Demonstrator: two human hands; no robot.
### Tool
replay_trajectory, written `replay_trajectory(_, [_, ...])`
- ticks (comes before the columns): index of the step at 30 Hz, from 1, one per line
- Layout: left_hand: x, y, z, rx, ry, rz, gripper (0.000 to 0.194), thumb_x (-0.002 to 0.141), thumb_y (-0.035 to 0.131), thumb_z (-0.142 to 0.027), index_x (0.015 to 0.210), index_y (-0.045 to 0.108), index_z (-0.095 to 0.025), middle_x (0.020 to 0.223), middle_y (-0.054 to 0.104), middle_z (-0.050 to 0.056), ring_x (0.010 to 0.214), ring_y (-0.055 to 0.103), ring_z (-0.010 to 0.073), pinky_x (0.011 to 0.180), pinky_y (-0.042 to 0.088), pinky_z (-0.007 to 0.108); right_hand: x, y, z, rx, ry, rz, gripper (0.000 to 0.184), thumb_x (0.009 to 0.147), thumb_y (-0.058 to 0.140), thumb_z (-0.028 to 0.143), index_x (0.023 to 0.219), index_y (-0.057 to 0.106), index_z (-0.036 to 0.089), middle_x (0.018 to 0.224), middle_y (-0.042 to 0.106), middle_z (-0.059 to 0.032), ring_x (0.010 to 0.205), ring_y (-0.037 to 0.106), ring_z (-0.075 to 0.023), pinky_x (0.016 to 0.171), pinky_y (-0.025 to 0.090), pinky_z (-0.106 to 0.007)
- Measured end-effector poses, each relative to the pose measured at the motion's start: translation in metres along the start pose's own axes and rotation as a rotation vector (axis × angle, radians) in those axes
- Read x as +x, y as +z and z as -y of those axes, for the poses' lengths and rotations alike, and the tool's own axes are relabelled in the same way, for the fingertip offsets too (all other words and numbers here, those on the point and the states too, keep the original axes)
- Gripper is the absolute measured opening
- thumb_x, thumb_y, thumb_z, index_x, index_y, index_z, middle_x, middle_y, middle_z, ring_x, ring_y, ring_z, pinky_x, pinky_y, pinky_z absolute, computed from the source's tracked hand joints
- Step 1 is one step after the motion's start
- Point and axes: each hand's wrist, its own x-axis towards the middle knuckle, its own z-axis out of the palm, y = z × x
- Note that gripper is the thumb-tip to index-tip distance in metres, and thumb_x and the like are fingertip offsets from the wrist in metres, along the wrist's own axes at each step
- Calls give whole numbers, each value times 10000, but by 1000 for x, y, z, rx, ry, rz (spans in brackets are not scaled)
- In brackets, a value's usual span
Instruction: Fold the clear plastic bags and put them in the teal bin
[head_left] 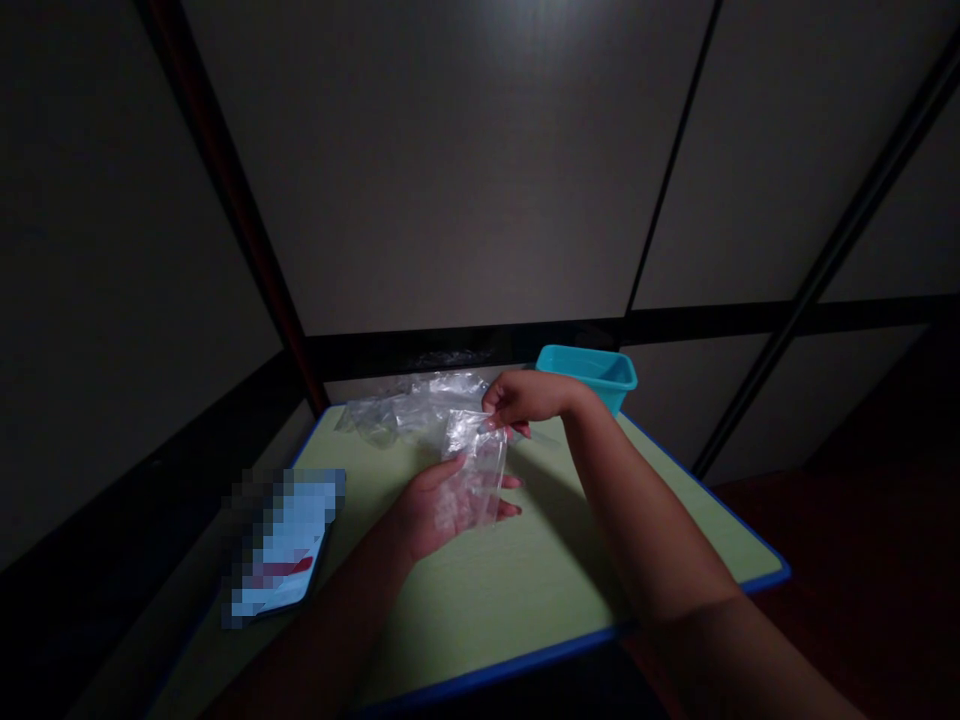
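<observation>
Table: pale green top (555, 600), blue edging, my arms' shadow across it.
Room: dim; pale panels (465, 180) with dark strips behind.
Bag: clear, creased, shiny, flat (478, 440); held up over the table, between my hands.
Left hand: thumb in front, fingers behind, gripping it (439, 510).
Right hand: fingertips pinching its top edge (525, 397).
Around: crumpled plastic (405, 408), teal tub (604, 386), phone (300, 540).

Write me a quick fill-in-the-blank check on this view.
The right hand pinches the clear plastic; the ____ hand supports it.
The table has a green top and ____ edging.
The open tub stands at the table's ____ right corner.

Missing words: left; blue; far.
</observation>
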Motion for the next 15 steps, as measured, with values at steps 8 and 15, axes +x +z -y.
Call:
replay_trajectory(8, [3, -3, 4, 57, -32, -72, 401, 859, 461, -344, 1176, 484, -99, 1038, 662, 184, 826, 669, 311, 889, 375, 480, 10, 9, 1, -60, -69, -100, 326, 779, 535, 472, 731, 511, 151, 571, 459, 46, 506, 423, -69, 475, 335, -190])
replay_trajectory(15, [3, 2, 6, 96, 39, -116, 418, 850, 479, -217, 1239, 433, -72, 1022, 654, 221, 878, 654, 316, 830, 436, 481, 26, 23, 6, -213, -221, -236, 374, 830, 451, 431, 576, 417, 159, 530, 333, 58, 521, 306, -68, 501, 246, -213])
